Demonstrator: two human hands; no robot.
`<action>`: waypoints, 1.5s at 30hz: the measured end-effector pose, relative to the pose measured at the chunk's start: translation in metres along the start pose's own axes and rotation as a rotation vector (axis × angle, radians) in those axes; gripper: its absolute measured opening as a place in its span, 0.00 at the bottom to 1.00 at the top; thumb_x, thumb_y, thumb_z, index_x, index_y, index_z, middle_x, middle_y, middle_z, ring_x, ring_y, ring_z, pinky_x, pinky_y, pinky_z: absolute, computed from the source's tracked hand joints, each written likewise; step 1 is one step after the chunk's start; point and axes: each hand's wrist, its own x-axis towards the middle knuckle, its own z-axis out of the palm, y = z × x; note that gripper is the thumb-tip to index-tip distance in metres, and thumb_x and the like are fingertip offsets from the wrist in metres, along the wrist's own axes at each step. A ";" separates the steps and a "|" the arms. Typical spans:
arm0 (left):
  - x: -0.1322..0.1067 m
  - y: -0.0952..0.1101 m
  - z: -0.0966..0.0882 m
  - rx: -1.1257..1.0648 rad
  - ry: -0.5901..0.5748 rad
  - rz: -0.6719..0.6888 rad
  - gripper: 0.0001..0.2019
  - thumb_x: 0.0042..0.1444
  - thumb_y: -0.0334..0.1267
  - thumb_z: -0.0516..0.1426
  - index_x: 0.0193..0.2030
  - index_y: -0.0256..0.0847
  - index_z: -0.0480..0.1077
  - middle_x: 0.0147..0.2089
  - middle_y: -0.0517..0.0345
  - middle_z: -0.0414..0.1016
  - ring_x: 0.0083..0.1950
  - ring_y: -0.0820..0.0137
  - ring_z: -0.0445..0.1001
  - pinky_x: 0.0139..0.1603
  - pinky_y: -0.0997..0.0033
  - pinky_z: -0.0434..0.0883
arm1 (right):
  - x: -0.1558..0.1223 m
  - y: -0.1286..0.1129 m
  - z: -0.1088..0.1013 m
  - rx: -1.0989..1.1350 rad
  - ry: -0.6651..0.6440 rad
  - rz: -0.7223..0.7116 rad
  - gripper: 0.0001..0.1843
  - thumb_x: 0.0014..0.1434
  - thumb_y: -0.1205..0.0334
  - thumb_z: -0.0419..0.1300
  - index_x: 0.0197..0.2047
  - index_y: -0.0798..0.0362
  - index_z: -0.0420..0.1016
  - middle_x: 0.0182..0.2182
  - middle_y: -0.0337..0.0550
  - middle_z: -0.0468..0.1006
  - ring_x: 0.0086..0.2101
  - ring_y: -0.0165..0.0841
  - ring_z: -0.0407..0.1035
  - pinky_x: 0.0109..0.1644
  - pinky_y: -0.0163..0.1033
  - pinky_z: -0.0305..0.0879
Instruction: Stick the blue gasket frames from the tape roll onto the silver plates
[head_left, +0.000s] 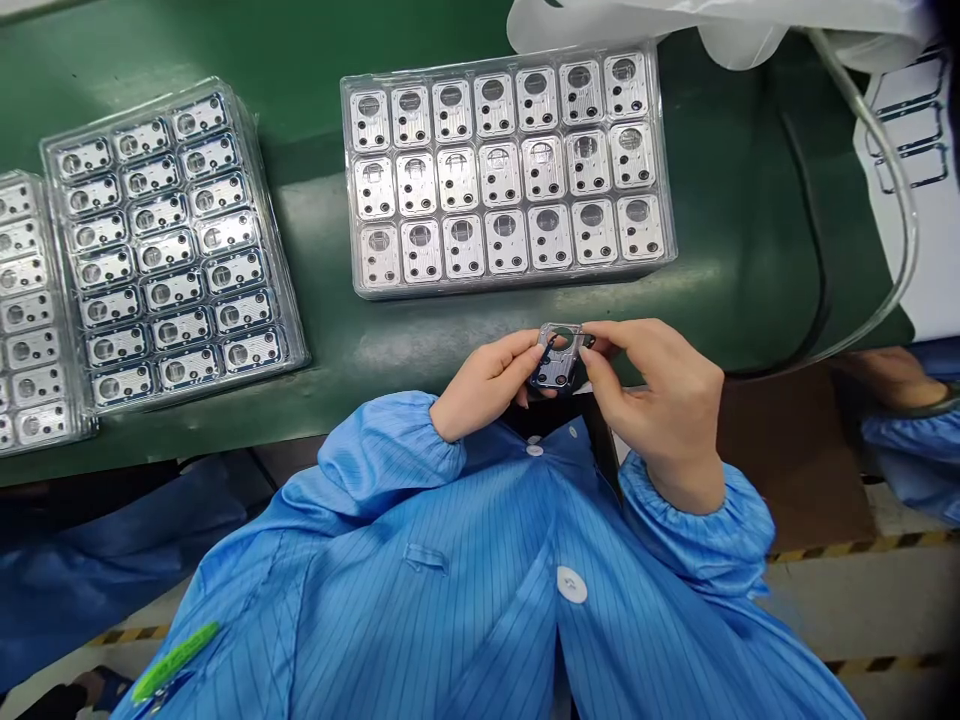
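My left hand point(495, 380) is closed round a small silver metal plate point(555, 372), which has a large round hole at its top and smaller dark holes below. It is held just over the bench's near edge, in front of my chest. With thumb and forefinger, my right hand point(652, 390) pinches a thin black piece point(589, 341) at the plate's upper right corner. Whether that piece is stuck to the plate I cannot tell. Beyond my hands lies a clear plastic tray point(517, 284) with rows of similar silver plates.
Stacked clear trays point(279, 250) of plates with dark edges stand at the left, beside another tray point(64, 340). A white sheet with black outlines point(930, 265), a clear hose point(904, 200) and a black cable point(806, 190) lie right. Another person's arm point(915, 400) shows at the right edge.
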 end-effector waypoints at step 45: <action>0.002 0.000 -0.003 -0.001 -0.033 -0.028 0.19 0.68 0.40 0.48 0.59 0.34 0.70 0.37 0.53 0.76 0.32 0.72 0.77 0.26 0.80 0.69 | -0.002 -0.001 0.006 0.029 0.007 0.001 0.11 0.63 0.69 0.58 0.46 0.52 0.78 0.35 0.44 0.80 0.34 0.35 0.75 0.41 0.42 0.73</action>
